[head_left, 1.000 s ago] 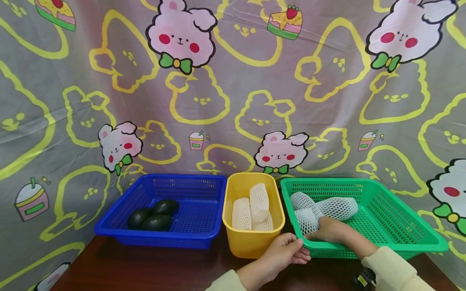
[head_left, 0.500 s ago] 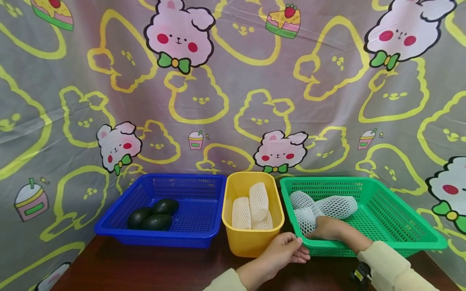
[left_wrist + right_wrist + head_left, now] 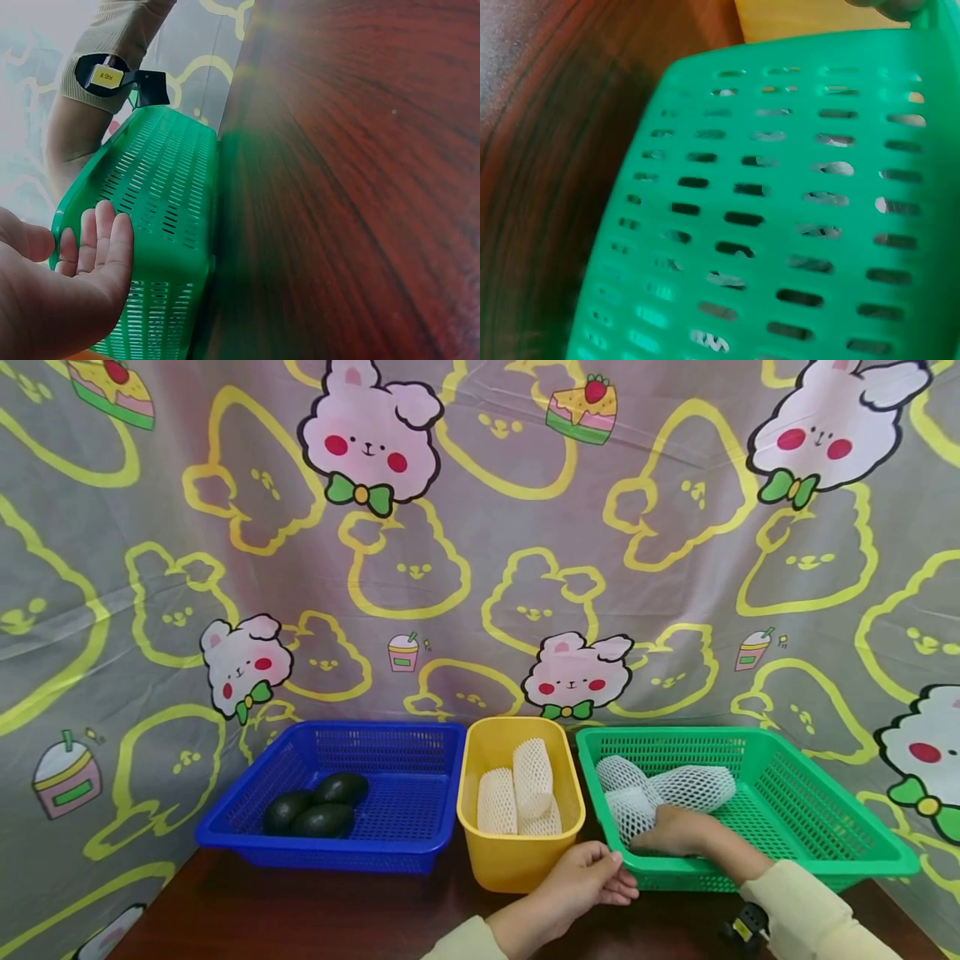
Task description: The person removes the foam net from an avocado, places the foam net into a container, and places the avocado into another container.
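In the green basket (image 3: 810,818), white foam-netted fruits (image 3: 693,787) lie together at the left end. My right hand (image 3: 678,832) reaches in over the front rim and grips the front netted fruit (image 3: 630,814); its fingertips are partly hidden. The right wrist view shows mostly the basket's slotted wall (image 3: 780,202). At the front left corner, my left hand (image 3: 581,885) holds the basket's rim, thumb at the lip and fingers against the outside wall, as the left wrist view also shows.
A yellow bin (image 3: 517,860) with several empty-looking foam nets (image 3: 534,777) stands in the middle. To its left, a blue basket (image 3: 405,843) holds three dark avocados (image 3: 322,820). All stand on a dark wooden table (image 3: 300,910) before a patterned cloth (image 3: 480,527).
Both hands stay almost where they were; the right hand shifts very slightly at the netted fruit. The head view tilts a little.
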Available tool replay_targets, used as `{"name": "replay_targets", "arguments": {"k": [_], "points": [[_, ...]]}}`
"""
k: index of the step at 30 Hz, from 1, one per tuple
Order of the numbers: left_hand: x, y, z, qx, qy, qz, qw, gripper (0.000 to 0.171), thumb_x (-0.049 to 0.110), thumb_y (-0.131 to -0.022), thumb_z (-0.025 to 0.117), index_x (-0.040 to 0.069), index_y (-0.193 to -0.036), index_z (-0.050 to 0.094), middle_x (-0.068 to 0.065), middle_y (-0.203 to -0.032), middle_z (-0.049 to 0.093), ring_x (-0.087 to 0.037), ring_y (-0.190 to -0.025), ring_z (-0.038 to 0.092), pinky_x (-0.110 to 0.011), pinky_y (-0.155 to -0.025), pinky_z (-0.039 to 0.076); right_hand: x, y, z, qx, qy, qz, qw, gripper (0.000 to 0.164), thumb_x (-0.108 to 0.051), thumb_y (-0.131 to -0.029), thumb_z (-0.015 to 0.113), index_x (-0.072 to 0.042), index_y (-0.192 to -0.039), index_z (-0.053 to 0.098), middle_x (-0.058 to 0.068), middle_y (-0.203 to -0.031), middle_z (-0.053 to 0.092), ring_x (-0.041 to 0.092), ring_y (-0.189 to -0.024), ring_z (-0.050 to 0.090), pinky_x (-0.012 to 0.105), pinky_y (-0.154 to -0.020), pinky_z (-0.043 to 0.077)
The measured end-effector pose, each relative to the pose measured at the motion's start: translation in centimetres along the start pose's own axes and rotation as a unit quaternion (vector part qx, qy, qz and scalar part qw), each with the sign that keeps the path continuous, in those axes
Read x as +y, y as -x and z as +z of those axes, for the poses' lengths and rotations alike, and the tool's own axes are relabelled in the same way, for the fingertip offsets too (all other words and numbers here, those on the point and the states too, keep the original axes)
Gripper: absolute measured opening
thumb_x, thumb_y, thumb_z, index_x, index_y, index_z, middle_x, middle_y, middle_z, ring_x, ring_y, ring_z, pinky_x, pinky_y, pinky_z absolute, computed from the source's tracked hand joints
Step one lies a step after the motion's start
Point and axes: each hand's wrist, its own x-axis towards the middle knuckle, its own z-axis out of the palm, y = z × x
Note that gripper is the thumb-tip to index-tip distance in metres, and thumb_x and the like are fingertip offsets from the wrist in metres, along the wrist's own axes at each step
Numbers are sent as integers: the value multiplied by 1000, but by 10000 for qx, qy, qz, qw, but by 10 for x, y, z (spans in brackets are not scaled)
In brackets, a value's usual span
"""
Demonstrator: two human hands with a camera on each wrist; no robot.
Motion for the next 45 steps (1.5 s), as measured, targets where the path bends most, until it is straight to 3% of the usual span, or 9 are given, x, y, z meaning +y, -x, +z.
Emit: {"name": "replay_targets", "arguments": {"k": [8, 13, 17, 24, 27, 34, 42, 45], "points": [[1, 2, 0, 20, -6, -21, 10000, 18, 9, -102, 47, -3, -92, 56, -12, -85, 69, -32, -85, 70, -39, -75, 57, 7, 11, -12, 302, -644, -68, 9974, 40, -30, -78, 70, 5, -87, 55, 10, -77, 55, 22, -64, 52, 35, -54, 44], [3, 2, 0, 21, -66, -54, 10000, 19, 11, -102, 47, -3, -93, 57, -11, -85, 69, -31, -84, 70, -39, -75, 57, 5, 18, -21, 555, -681, -148, 9960, 48, -32, -78, 71, 11, -93, 54, 11, -81, 56, 23, -68, 53, 36, -56, 46], [4, 3, -1, 2, -80, -98, 9999, 20, 12, -103, 47, -3, -95, 58, -11, -85, 69, -30, -84, 70, -39, -75, 57, 2, 23, -26, 699, -817, -274, 9938, 43, -32, -78, 72, 7, -89, 56, 10, -77, 58, 22, -65, 54, 36, -54, 46], [7, 6, -2, 49, -218, -178, 9996, 18, 11, -101, 50, -3, -96, 59, -10, -84, 69, -30, -83, 70, -40, -75, 57, -2, 28, -33, 949, -892, -242, 9912, 65, -38, -80, 74, 16, -106, 49, 15, -89, 60, 25, -75, 57, 37, -59, 49], [8, 9, -2, 36, -254, -180, 9995, 16, 10, -101, 52, -2, -96, 59, -8, -83, 68, -29, -82, 70, -39, -74, 57, -5, 32, -34, 1058, -1089, -306, 9879, 63, -36, -80, 75, 14, -109, 50, 14, -89, 61, 24, -72, 58, 36, -57, 50], [10, 17, -8, -229, -406, -140, 9988, 18, 9, -100, 52, -7, -98, 61, -11, -83, 69, -28, -80, 70, -39, -74, 57, -16, 42, -39, 1232, -1226, -394, 9840, 72, -39, -81, 76, 15, -115, 42, 16, -92, 59, 23, -73, 57, 35, -57, 49], [12, 30, -18, -684, -594, -30, 9959, 22, 7, -101, 50, -14, -102, 59, -21, -89, 69, -40, -87, 68, -47, -78, 55, -29, 56, -39, 1368, -1365, -629, 9791, 78, -39, -80, 78, 15, -120, 37, 17, -96, 58, 22, -72, 58, 34, -56, 50], [14, 35, -22, -757, -645, -26, 9950, 22, 7, -101, 51, -13, -103, 59, -21, -89, 69, -39, -87, 68, -48, -79, 55, -34, 59, -37, 1429, -1449, -744, 9762, 77, -36, -79, 79, 15, -120, 37, 18, -96, 58, 22, -72, 58, 34, -55, 51]]}}
